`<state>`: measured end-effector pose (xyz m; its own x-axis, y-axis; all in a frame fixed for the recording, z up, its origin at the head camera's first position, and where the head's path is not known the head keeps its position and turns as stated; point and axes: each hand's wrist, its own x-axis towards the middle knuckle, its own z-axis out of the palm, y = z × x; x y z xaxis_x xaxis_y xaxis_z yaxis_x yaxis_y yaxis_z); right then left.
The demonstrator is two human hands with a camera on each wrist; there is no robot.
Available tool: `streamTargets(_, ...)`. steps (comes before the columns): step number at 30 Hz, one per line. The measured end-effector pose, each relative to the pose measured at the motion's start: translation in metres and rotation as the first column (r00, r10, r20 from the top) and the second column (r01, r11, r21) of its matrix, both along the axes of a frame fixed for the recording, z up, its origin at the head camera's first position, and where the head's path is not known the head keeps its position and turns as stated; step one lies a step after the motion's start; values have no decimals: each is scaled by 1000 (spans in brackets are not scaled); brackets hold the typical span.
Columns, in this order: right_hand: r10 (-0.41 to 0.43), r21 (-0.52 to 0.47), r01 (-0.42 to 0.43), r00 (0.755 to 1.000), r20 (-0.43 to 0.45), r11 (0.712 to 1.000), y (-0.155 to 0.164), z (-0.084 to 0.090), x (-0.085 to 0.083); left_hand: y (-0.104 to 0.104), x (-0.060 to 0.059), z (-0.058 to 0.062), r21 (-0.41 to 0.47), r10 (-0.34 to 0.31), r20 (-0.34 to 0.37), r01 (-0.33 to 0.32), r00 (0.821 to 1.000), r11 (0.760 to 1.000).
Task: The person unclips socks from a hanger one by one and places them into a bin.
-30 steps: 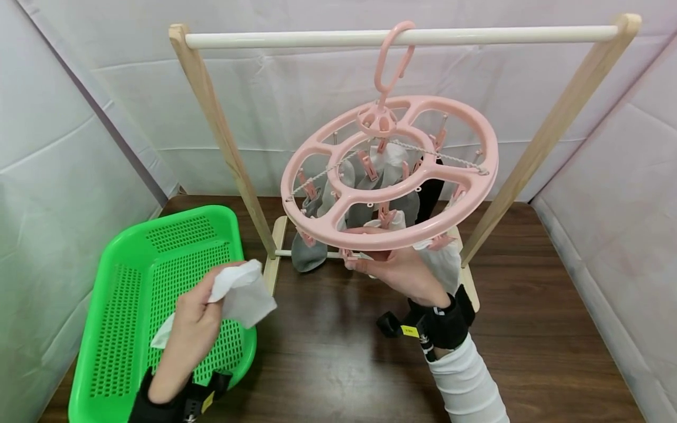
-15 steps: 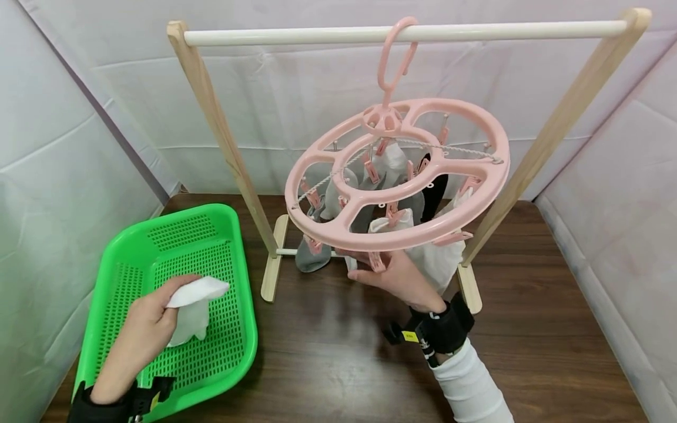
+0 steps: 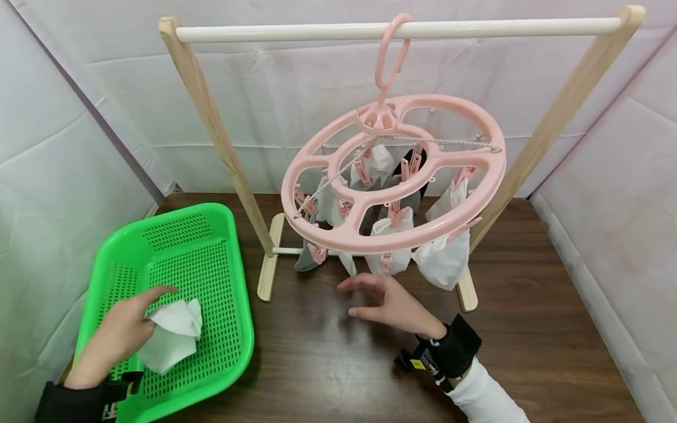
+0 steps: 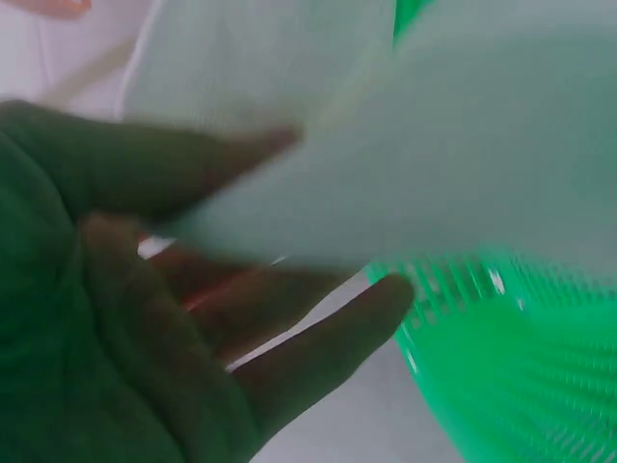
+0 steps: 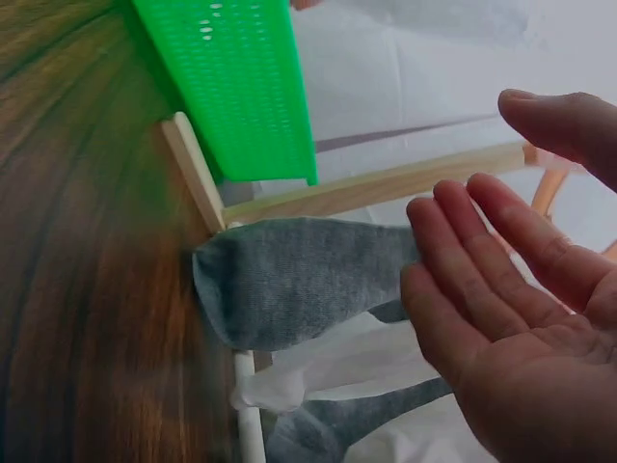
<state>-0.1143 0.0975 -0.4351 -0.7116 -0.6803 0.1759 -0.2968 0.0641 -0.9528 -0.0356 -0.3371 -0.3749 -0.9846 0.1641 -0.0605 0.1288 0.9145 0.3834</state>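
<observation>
A green perforated basket (image 3: 211, 235) sits at the left of the dark wooden table. Inside it lies a crumpled white sock (image 3: 171, 341); my left hand (image 3: 158, 305) rests against it with fingers stretched out. The left wrist view shows the straight fingers (image 4: 318, 338) under the blurred white sock (image 4: 415, 164). A pink round clip hanger (image 3: 394, 176) hangs from the rack's white rail, with white, grey and black socks pegged to it. My right hand (image 3: 349, 299) hovers open and empty just below the hanger's front rim, its palm (image 5: 511, 328) near a grey sock (image 5: 299, 289).
The wooden drying rack (image 3: 211, 123) has slanted legs and feet standing on the table (image 3: 529, 329). White fabric walls close in on three sides. The basket's edge (image 5: 231, 87) shows in the right wrist view.
My left hand carried the white sock down into the basket and loosened its fingers. My right hand came off the hanger's front clip and dropped lower; the hanger swung slightly.
</observation>
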Motion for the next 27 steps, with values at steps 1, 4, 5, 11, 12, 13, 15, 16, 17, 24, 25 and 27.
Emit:
streamTargets(1,-3,17,4,1000,-11,1000,2,0,3,-5,-2,0,-3,-19,18,19,1000,1000)
streamTargets(4,-22,75,27,998,-55,997,12,4,12,-18,-8,-1,3,-92,71,92,993,996)
streamTargets(5,-23,83,29,998,-65,996,15,6,15,-21,-9,-1,5,-115,104,115,988,993)
streamTargets(11,-28,140,59,976,-218,988,36,27,27,-23,-10,-4,77,-186,278,171,942,982)
streamTargets(12,-28,148,68,967,-254,987,40,31,29,-21,-10,-5,82,-189,279,173,941,982)
streamTargets(13,-27,155,74,959,-284,985,44,34,30,-19,-9,-5,81,-186,282,170,941,982)
streamTargets(15,-22,162,78,946,-322,984,52,40,33,-15,-7,-6,76,-178,276,164,945,984)
streamTargets(16,-22,163,79,944,-330,983,56,43,34,-13,-7,-6,74,-173,277,159,945,985)
streamTargets(17,-21,166,81,942,-336,983,60,46,36,-11,-6,-7,75,-166,279,151,946,986)
streamTargets(24,-1,236,104,917,-398,966,92,66,44,2,2,-11,95,-178,266,158,948,983)
streamTargets(25,-1,241,117,902,-432,964,97,68,45,4,3,-12,90,-189,247,172,950,981)
streamTargets(27,-15,236,148,872,-489,961,107,74,45,8,6,-12,80,-194,236,180,952,980)
